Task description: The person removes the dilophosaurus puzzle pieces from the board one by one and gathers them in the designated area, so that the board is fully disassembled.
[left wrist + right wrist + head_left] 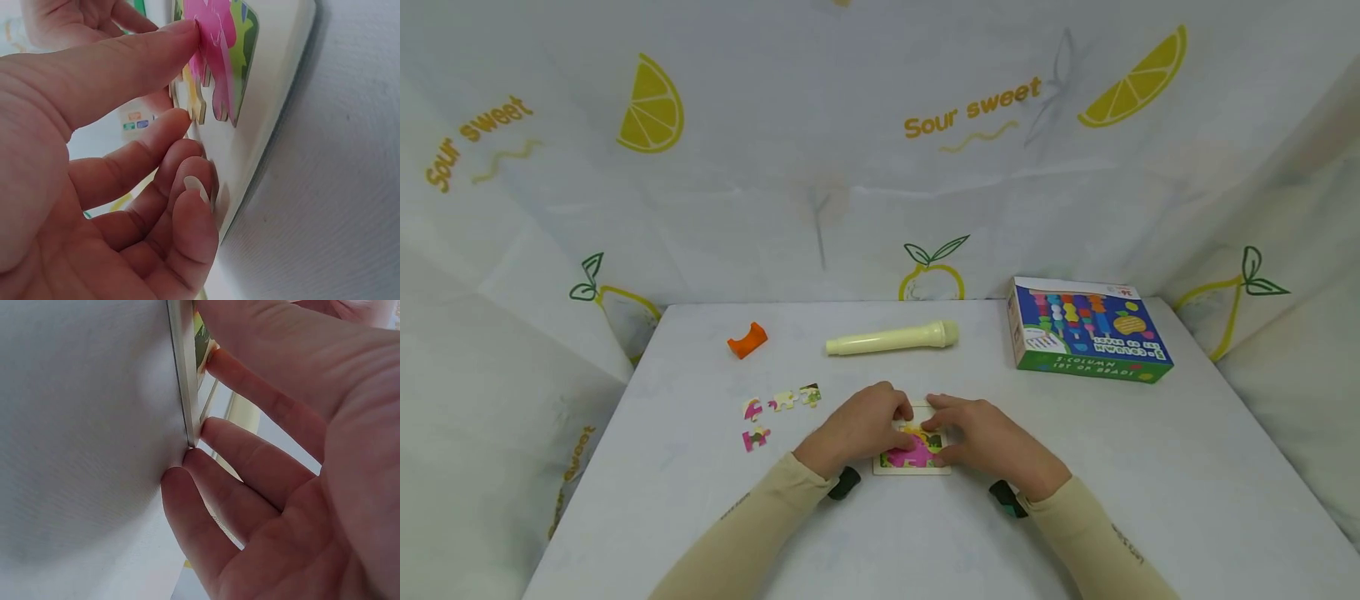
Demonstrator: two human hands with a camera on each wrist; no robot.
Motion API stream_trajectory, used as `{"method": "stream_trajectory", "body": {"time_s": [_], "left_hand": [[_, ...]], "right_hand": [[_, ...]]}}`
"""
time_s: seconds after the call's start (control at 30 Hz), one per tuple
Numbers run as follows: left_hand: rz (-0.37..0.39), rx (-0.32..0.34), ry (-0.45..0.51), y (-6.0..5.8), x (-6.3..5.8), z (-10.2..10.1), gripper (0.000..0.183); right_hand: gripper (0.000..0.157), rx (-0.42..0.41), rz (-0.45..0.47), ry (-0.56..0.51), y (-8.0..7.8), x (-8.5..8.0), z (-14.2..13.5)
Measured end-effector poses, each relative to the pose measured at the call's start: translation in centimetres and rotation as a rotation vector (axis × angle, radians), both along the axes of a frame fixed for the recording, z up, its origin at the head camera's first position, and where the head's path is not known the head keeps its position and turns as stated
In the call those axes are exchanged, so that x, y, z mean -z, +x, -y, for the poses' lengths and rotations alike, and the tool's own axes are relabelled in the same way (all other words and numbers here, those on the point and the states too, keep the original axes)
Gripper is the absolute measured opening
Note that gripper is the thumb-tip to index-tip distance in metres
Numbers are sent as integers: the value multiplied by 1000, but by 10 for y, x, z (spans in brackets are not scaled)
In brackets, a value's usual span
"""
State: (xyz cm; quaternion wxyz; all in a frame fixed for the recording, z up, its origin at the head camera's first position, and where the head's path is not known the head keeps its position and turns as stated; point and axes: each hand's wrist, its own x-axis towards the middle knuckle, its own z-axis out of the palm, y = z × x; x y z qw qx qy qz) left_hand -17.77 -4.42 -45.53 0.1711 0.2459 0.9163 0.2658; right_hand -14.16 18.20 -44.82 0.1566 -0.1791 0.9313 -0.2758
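A jigsaw puzzle (pixel 911 452) with pink, yellow and green pieces partly fills a pale tray (pixel 912 472) on the table. My left hand (pixel 863 423) lies over the tray's left side. In the left wrist view the thumb (pixel 178 40) presses a pink piece (pixel 209 22), and the index fingertip touches the edge of a yellow piece (pixel 195 103). Its other fingers are bent against the tray. My right hand (pixel 983 435) steadies the tray's right side. In the right wrist view several fingertips touch the tray's edge (pixel 181 381) and one rests on the tabletop.
Several loose puzzle pieces (pixel 782 401) lie left of the hands. An orange curved block (pixel 748 341) and a cream microphone-shaped stick (pixel 891 338) lie farther back. A colourful bead-set box (pixel 1086 329) stands at the back right. A white printed curtain (pixel 820 225) hangs behind the table.
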Motion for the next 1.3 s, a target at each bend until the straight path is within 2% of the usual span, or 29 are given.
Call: {"method": "stream_trajectory", "body": {"time_s": [0.47, 0.9, 1.3], "left_hand": [[39, -21, 85, -1, -5, 0, 20], [1, -4, 113, -6, -2, 4, 6], [126, 3, 181, -9, -7, 14, 5]], "right_hand": [[38, 6, 5, -11, -3, 1, -2], [39, -2, 2, -4, -4, 0, 0], [39, 31, 37, 10, -4, 2, 2]]}}
